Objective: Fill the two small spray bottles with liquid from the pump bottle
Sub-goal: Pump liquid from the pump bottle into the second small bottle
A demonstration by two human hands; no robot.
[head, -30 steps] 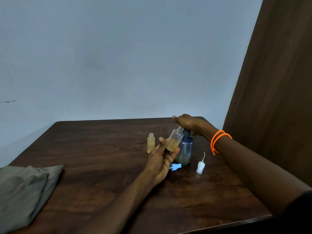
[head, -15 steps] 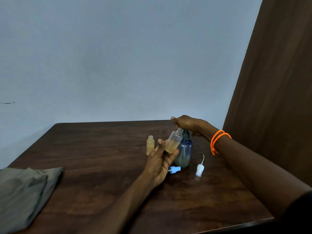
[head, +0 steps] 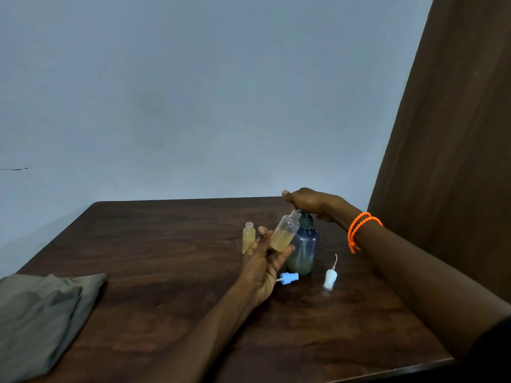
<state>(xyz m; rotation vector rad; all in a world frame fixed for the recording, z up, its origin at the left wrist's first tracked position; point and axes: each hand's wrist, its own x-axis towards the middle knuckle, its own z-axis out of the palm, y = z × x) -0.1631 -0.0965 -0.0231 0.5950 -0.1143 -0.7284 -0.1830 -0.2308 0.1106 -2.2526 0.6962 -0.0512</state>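
A bluish pump bottle (head: 304, 250) stands on the dark wooden table (head: 166, 258). My right hand (head: 309, 201) rests on top of its pump head, fingers over it. My left hand (head: 265, 261) holds a small clear spray bottle (head: 284, 233), about half full of yellow liquid, tilted with its open neck under the pump spout. A second small bottle (head: 248, 237), uncapped and holding yellow liquid, stands upright just left of my left hand.
A blue spray cap (head: 289, 278) lies by the pump bottle's base; a white spray cap (head: 330, 277) with its tube lies to the right. A folded grey cloth (head: 41, 316) sits at the table's left edge. A brown panel (head: 456, 134) rises at right.
Both hands and the bottles hold nearly the same pose; the view has shifted slightly. The liquid level in the held bottle looks about the same.
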